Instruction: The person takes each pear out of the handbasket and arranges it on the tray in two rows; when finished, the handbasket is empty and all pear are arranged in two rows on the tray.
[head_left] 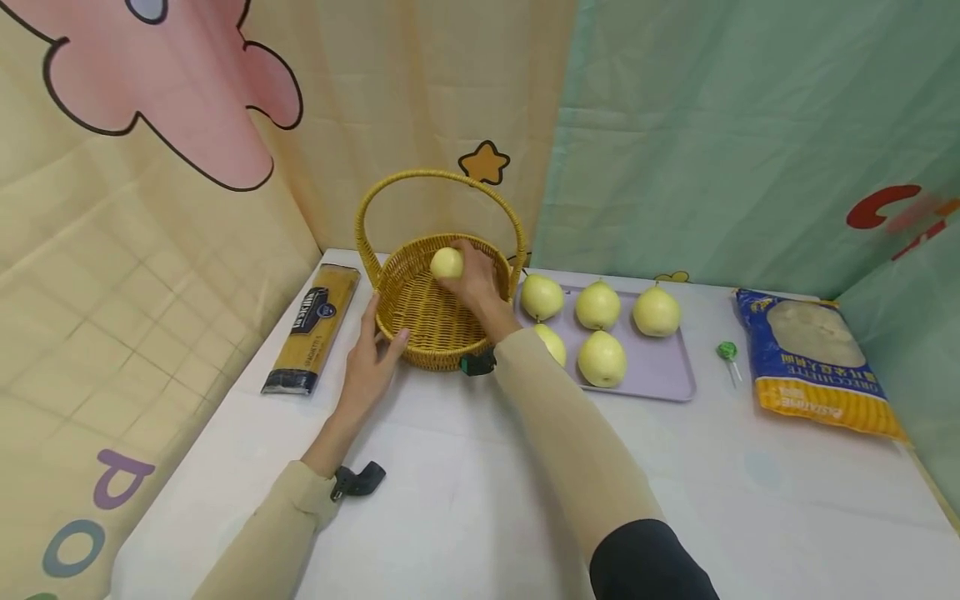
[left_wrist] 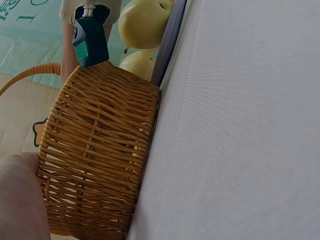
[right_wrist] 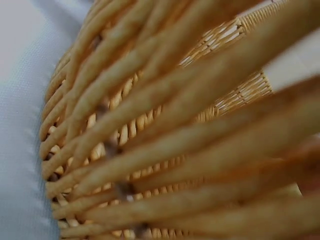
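A round wicker basket (head_left: 431,358) with a tall arched handle stands near the back of the table. Inside its rim, my right hand (head_left: 476,279) grips a pale yellow pear (head_left: 447,263) above the woven bottom. My left hand (head_left: 367,371) touches the basket's left front side, thumb and fingers spread. From the left wrist, the thumb (left_wrist: 20,192) lies against the basket wall (left_wrist: 97,150). Close-up weave (right_wrist: 150,120) fills most of the right wrist view, which hides the held pear. Beside the basket, several pears (head_left: 602,358) sit on a lilac tray (head_left: 660,375).
Left of the basket lies a spaghetti pack (head_left: 313,329). A green lollipop (head_left: 727,351) and a blue and yellow pasta bag (head_left: 821,362) lie right of the tray. Printed curtains (head_left: 712,150) hang behind the table and at its sides.
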